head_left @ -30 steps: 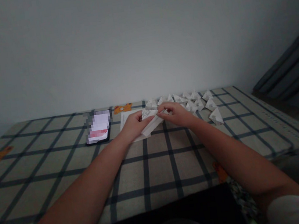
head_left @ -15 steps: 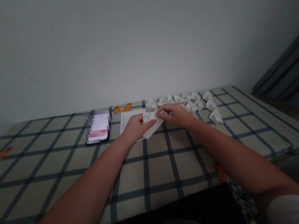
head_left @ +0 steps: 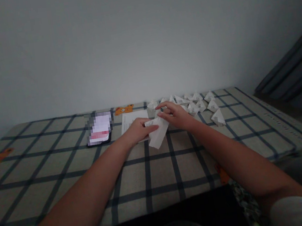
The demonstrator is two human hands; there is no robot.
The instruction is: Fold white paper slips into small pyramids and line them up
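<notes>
A partly folded piece of white paper [head_left: 158, 133] is between my hands above the checked tablecloth. My left hand [head_left: 139, 130] grips its left side, thumb lying across the front. At the paper's upper right, my right hand [head_left: 176, 116] pinches the edge near its thumb tip, while the index finger is raised and stretched to the left. Several folded white paper shapes [head_left: 218, 117] with pointed tops stand behind and to the right of my right hand. White sheets [head_left: 126, 121] lie flat beneath and behind my left hand.
A phone [head_left: 99, 128] with a lit, blurred screen lies left of the sheets. The checked tablecloth [head_left: 74, 191] has orange bear prints and covers a table against a pale wall [head_left: 129, 41]. A dark curtain [head_left: 295, 59] hangs at the right.
The paper has turned, and its lower flap now hangs further down toward me. My right index finger has lifted off the paper; my left hand keeps its grip.
</notes>
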